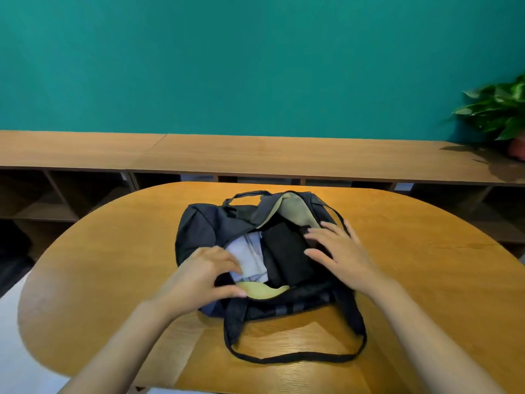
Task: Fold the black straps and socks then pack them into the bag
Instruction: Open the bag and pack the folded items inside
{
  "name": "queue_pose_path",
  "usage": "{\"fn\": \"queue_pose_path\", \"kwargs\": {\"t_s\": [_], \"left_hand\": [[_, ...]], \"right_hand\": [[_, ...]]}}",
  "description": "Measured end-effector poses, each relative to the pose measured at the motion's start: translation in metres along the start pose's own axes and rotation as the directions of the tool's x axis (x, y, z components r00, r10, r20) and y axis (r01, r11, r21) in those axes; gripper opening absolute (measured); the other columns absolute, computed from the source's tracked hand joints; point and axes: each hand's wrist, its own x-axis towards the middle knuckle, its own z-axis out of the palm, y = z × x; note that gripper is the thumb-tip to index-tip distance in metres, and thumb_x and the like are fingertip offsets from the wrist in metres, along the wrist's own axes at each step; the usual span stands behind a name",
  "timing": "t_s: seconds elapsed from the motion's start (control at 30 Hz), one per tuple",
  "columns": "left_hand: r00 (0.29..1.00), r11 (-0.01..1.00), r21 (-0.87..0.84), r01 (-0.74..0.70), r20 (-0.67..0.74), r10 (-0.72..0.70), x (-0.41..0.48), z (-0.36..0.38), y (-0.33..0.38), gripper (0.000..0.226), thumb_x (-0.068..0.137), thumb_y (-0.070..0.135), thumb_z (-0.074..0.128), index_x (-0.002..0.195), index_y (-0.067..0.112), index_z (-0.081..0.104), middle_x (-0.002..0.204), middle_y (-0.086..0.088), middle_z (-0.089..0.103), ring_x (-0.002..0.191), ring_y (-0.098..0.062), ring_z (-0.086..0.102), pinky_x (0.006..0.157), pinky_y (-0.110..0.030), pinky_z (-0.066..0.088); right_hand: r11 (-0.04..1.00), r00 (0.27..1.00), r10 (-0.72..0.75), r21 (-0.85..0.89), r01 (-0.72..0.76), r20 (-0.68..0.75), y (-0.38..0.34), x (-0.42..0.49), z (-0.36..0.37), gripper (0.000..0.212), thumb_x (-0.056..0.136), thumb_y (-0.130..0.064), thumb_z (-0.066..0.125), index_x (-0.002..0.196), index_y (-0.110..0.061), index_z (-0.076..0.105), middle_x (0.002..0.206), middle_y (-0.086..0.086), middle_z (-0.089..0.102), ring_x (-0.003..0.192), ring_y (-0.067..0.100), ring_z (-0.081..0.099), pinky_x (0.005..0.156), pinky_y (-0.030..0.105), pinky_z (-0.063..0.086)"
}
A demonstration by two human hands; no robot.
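- While it lies mid-table (113,265), the bag (210,226) runs lengthwise left to right, its mouth gaping upward (tan lining showing).
- Inside: folded black straps (287,251) beside pale socks (251,258).
- Left hand (196,277): fingers curled at the near rim; I cannot tell if they grip anything.
- Right hand (338,251): fingers spread flat on the straps.

left hand (196,277), right hand (339,251) crowd bag (204,226) mouth; tabletop (113,251) free either side

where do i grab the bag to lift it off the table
Probably the short handle at the bag's far edge: it arches clear of the fabric, easy to hook under from above. The long strap lies flat on the table, and with the mouth open, pulling it may tip things out.
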Motion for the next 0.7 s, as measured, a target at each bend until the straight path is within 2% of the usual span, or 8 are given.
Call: {"fn": "queue_pose_path", "kwargs": {"t_s": [0.1, 0.17, 0.27, 0.37, 0.47, 0.57, 0.63, 0.7], "left_hand": [[0.996, 0.994, 0.107, -0.013, 0.093, 0.003, -0.004, 0.011, -0.004, 0.057, 0.080, 0.069, 0.050, 0.128, 0.038, 0.056, 0.132, 0.024, 0.047, 0.129, 0.004, 0.035, 0.116, -0.026, -0.003], [0.997, 0.988, 0.149, -0.050, 0.067, 0.041, -0.004, 0.014, -0.004, 0.043, 0.084, 0.057, 0.056, 0.123, 0.038, 0.056, 0.128, 0.022, 0.050, 0.125, 0.001, 0.042, 0.118, -0.033, -0.001], [0.989, 0.965, 0.219, -0.145, 0.008, 0.147, -0.004, 0.014, 0.000, 0.019, 0.091, 0.047, 0.049, 0.104, 0.040, 0.061, 0.110, 0.022, 0.056, 0.107, 0.000, 0.054, 0.111, -0.039, 0.017], [0.978, 0.969, 0.156, -0.189, -0.057, 0.200, -0.010, 0.010, 0.006, 0.020, 0.097, 0.042, 0.045, 0.096, 0.036, 0.065, 0.101, 0.021, 0.058, 0.098, 0.003, 0.055, 0.111, -0.036, 0.019], [0.964, 0.991, 0.042, -0.125, -0.232, 0.131, -0.012, -0.006, 0.008, 0.021, 0.098, 0.045, 0.044, 0.096, 0.035, 0.063, 0.092, 0.025, 0.056, 0.090, 0.007, 0.054, 0.110, -0.032, 0.021], [0.924, 0.995, 0.030, -0.099, -0.369, 0.103, -0.006, -0.029, 0.011, 0.026, 0.099, 0.046, 0.044, 0.097, 0.031, 0.066, 0.086, 0.024, 0.055, 0.082, 0.005, 0.052, 0.097, -0.026, 0.026], [0.927, 0.996, 0.055, -0.077, -0.364, 0.092, -0.003, -0.039, 0.009, 0.031, 0.098, 0.052, 0.042, 0.096, 0.033, 0.066, 0.084, 0.024, 0.058, 0.081, 0.004, 0.052, 0.095, -0.023, 0.024], [0.956, 0.997, 0.074, -0.010, -0.291, 0.032, -0.004, -0.045, -0.003, 0.038, 0.092, 0.066, 0.039, 0.091, 0.037, 0.064, 0.082, 0.026, 0.059, 0.081, 0.005, 0.051, 0.095, -0.024, 0.022]], "right_hand": [[0.993, 0.994, -0.008, -0.114, 0.021, 0.112, 0.033, -0.012, -0.006, 0.073, 0.083, -0.080, 0.004, 0.111, -0.039, 0.058, 0.145, -0.020, 0.044, 0.147, 0.004, 0.013, 0.119, 0.040, -0.015], [0.989, 0.991, -0.023, -0.143, 0.043, 0.135, 0.041, -0.017, -0.008, 0.068, 0.084, -0.082, 0.003, 0.096, -0.040, 0.056, 0.146, -0.020, 0.043, 0.147, 0.005, 0.012, 0.119, 0.041, -0.014], [0.986, 0.989, -0.057, -0.150, 0.078, 0.137, 0.043, -0.018, -0.010, 0.065, 0.082, -0.083, 0.008, 0.082, -0.037, 0.053, 0.144, -0.021, 0.044, 0.146, 0.005, 0.013, 0.120, 0.037, -0.013], [0.984, 0.988, -0.096, -0.137, 0.112, 0.120, 0.042, -0.017, -0.015, 0.067, 0.080, -0.086, 0.009, 0.076, -0.036, 0.053, 0.142, -0.024, 0.045, 0.145, 0.002, 0.012, 0.120, 0.034, -0.010], [0.985, 0.986, -0.123, -0.110, 0.135, 0.112, 0.045, -0.019, -0.020, 0.066, 0.080, -0.087, 0.014, 0.080, -0.037, 0.057, 0.142, -0.025, 0.044, 0.145, 0.003, 0.013, 0.120, 0.034, -0.009], [0.986, 0.990, -0.123, -0.103, 0.129, 0.069, 0.048, -0.021, -0.031, 0.059, 0.081, -0.085, 0.021, 0.091, -0.038, 0.054, 0.142, -0.024, 0.044, 0.146, 0.006, 0.014, 0.117, 0.030, -0.009], [0.981, 0.987, -0.118, -0.143, 0.133, 0.108, 0.050, -0.019, -0.039, 0.054, 0.083, -0.081, 0.026, 0.111, -0.044, 0.054, 0.146, -0.023, 0.040, 0.147, 0.007, 0.009, 0.117, 0.031, -0.010], [0.960, 0.975, -0.119, -0.230, 0.161, 0.186, 0.052, -0.014, -0.044, 0.055, 0.088, -0.072, 0.038, 0.136, -0.047, 0.043, 0.154, -0.023, 0.025, 0.148, 0.011, 0.000, 0.117, 0.034, -0.011]]}}
